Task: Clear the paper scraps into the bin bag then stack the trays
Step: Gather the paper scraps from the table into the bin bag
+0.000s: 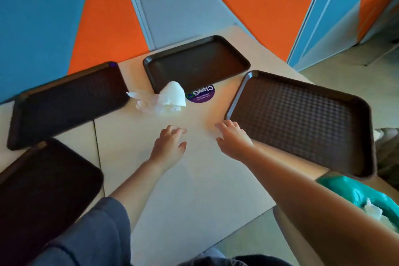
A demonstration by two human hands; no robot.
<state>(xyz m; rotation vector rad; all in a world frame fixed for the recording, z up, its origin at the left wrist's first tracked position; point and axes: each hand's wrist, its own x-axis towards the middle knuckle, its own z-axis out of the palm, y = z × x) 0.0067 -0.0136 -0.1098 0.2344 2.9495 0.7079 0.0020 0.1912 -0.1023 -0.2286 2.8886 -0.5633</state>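
A person reaches both bare hands across a pale beige worktop (194, 179) ringed by four dark brown rectangular plastic trays, all apparently empty: one at far centre (196, 62), one at right with a waffle-textured base (302, 121), one at left (67, 101) and one at near left (43, 190). The left hand (170, 144) and the right hand (233, 136) hover low over the bare surface, fingers loosely spread and holding nothing, the right one just beside the near corner of the right-hand tray. Ahead of them, well within reach, lies the last visible litter: a crumpled white paper napkin with thin clear wrapping (164, 99), resting against the front rim of the far tray and next to a round purple sticker (200, 94). The teal plastic bin bag (345, 190) gapes open at the lower right edge of the worktop, white scraps already inside. The clump looks featherlight, soft and easily crushed, so a loose pinch or a scoop round its bulk should lift it, though the flimsy wrapping may trail or slip free. The trays look stiff and light, best taken by their raised rims on the long sides once the paper is gone; stacking has not begun.
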